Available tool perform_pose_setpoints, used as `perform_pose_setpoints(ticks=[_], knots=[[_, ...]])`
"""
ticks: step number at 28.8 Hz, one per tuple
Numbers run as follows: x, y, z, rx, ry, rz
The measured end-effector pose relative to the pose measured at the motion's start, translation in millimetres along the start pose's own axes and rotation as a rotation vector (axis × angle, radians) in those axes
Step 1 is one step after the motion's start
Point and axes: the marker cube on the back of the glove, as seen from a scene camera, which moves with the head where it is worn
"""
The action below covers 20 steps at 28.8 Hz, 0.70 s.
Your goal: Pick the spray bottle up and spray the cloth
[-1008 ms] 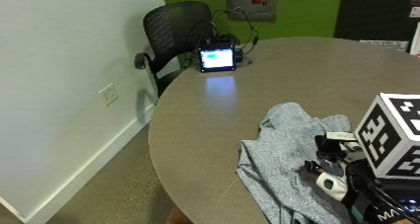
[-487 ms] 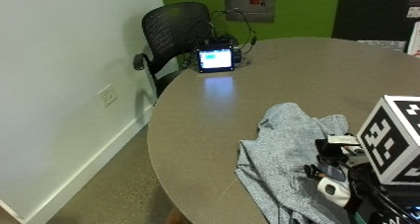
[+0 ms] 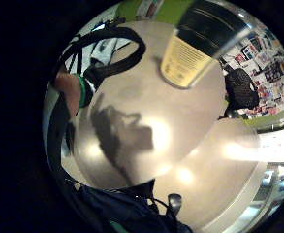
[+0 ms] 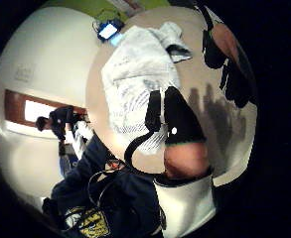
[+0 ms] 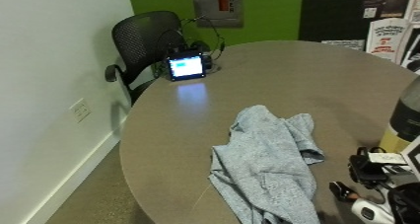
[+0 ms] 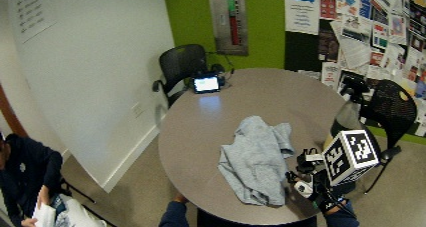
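The spray bottle [image 5: 408,116] stood upright near the table's edge at about 3 o'clock of the cloth, cut by the border of the outside view. It had a dark upper part and a yellow label [image 3: 184,62]; the label carried lines of print, but they were too small to read. The gloved right hand [image 5: 377,194] hovered over the table just at 6 o'clock of the bottle, apart from it. I could not tell whether its fingers were open or closed (the glove's gear hid them).

The grey cloth [image 5: 269,160] lay crumpled on the round table [image 5: 289,81], and its lower folds reached the near rim. Toward 12 o'clock of the cloth the brown top was wide and bare up to a small lit screen [image 5: 186,67] at the far edge. Behind it stood a black mesh chair [image 5: 141,41] against the white wall. Posters [image 6: 373,22] covered the wall at 2 o'clock, their writing not readable.
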Motion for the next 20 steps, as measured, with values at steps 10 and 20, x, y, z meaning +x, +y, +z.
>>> perform_pose_setpoints(ticks=[10, 20], knots=[[67.3, -12.0, -34.9, 0.107, -0.126, 0.133], [141.2, -104.1, -41.9, 0.142, -0.754, 0.023]])
